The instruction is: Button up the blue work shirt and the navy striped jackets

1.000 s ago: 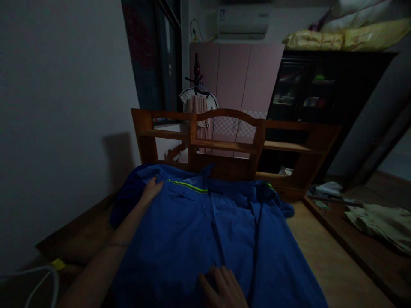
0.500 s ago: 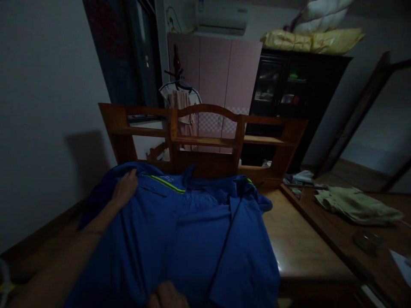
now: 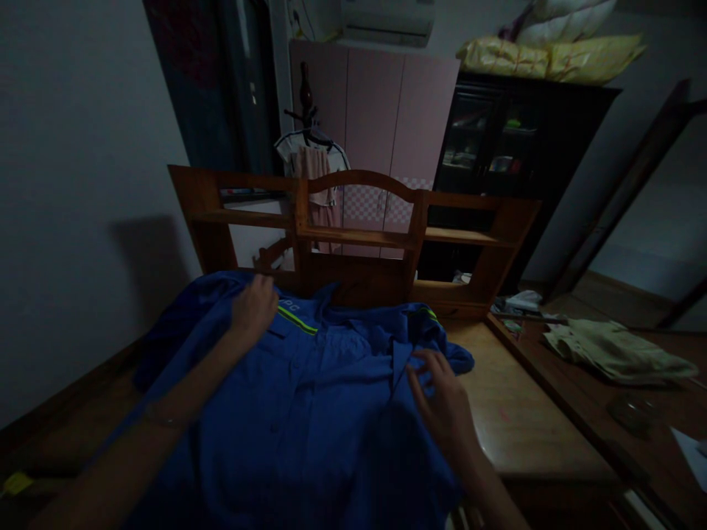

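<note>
Left hand curled on blue shirt, grip unclear in the dark; right hand open over its front; uneven pull risks bunching

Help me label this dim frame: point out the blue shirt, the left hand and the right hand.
blue shirt [image 3: 309, 412], head view, front panel between the forearms.
left hand [image 3: 252, 309], head view, back of the hand.
right hand [image 3: 442, 401], head view, back of the hand.

Ahead of me a wooden shelf rack stands before a pink wardrobe and a dark cabinet topped with yellow bundles. To my right, an olive garment lies crumpled on dark wood.
</note>
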Motion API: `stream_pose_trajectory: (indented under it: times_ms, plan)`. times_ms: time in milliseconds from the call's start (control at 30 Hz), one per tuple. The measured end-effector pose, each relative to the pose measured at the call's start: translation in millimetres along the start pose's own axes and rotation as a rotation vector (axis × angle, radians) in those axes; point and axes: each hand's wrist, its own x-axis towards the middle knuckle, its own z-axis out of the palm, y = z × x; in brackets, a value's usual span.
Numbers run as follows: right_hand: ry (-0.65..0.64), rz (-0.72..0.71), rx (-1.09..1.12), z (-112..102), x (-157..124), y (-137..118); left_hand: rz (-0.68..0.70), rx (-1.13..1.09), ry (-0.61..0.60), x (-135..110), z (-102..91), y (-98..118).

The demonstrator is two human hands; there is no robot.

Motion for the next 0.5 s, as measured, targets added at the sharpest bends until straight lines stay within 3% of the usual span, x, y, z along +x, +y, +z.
stream_pose_trajectory:
  times_ms: [33, 133, 233, 367, 433, 500]
  plan:
    - [0.009, 0.019, -0.015, -7, 10, 10, 0.064, -0.129, -0.047, -6, 3.8, 29]
    - [0.018, 0.048, -0.043, -11, 15, 28, 0.171, -0.449, -0.347, -34, 30.9, 118]
    - [-0.001, 0.048, -0.077, 0, -10, 25, 0.291, -0.502, -0.398, -62, 68.3, 186]
    - [-0.066, -0.008, -0.139, 41, -69, 7, 0.324, -0.512, -0.482, -69, 106.7, 228]
    - [-0.179, -0.155, -0.236, 65, -96, 3, 0.282, -0.508, -0.492, -57, 117.3, 233]
    - [-0.203, -0.277, -0.315, 81, -112, 5, 0.241, -0.501, -0.492, -40, 122.1, 233]
